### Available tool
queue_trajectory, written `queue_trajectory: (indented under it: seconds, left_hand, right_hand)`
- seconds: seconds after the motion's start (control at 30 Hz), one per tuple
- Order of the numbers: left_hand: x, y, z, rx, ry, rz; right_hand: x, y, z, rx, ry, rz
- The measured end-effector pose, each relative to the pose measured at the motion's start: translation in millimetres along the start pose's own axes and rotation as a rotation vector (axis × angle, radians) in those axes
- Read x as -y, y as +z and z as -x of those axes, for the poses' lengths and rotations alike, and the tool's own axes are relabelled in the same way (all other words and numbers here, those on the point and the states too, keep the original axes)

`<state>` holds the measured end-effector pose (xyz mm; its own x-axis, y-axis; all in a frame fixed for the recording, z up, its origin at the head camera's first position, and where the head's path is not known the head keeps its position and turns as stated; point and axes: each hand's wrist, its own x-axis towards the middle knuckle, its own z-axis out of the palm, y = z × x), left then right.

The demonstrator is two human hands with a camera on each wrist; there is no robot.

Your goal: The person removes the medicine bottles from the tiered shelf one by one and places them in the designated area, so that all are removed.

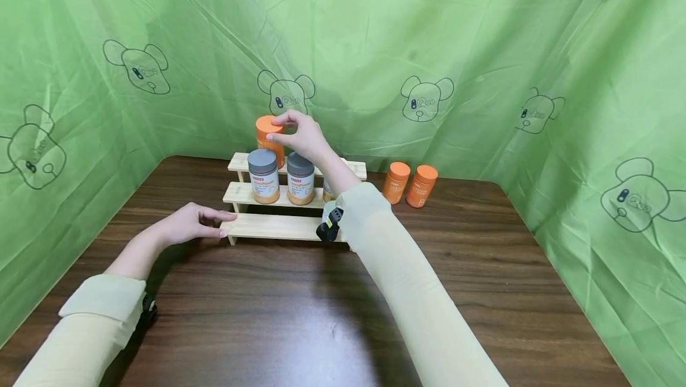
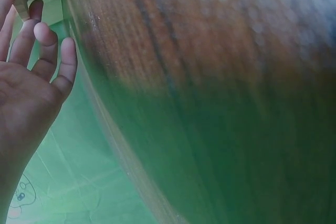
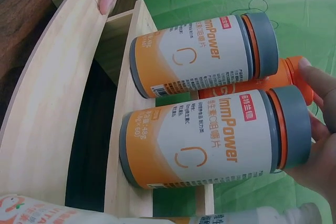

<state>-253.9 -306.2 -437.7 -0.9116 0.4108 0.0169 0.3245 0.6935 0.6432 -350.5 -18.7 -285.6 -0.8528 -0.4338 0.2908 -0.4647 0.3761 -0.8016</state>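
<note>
A three-tier wooden display rack stands on the table. My left hand grips the left end of its lowest tier, thumb in front; the left wrist view shows this hand's other fingers loosely bent. On the top tier stands an orange bottle, its cap pinched between thumb and fingers of my right hand. Grey-capped supplement bottles line the middle tier; my right forearm partly hides the third. A white bottle at the lowest tier's right side is mostly hidden.
Two orange bottles stand side by side on the dark wooden table, right of the rack. Green cloth with mouse-head drawings hangs behind the table and along both sides.
</note>
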Motion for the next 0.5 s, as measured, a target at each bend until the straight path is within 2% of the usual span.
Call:
queue_trajectory:
  seconds: [0.23, 0.5]
  left_hand:
    - [2.2, 1.1, -0.9, 0.012, -0.009, -0.002]
    - [3.9, 0.7, -0.7, 0.015, -0.023, 0.005]
  right_hand:
    - [0.3, 0.2, 2.9, -0.055, 0.003, 0.001]
    - [-2.8, 0.1, 3.8, -0.041, -0.020, -0.066]
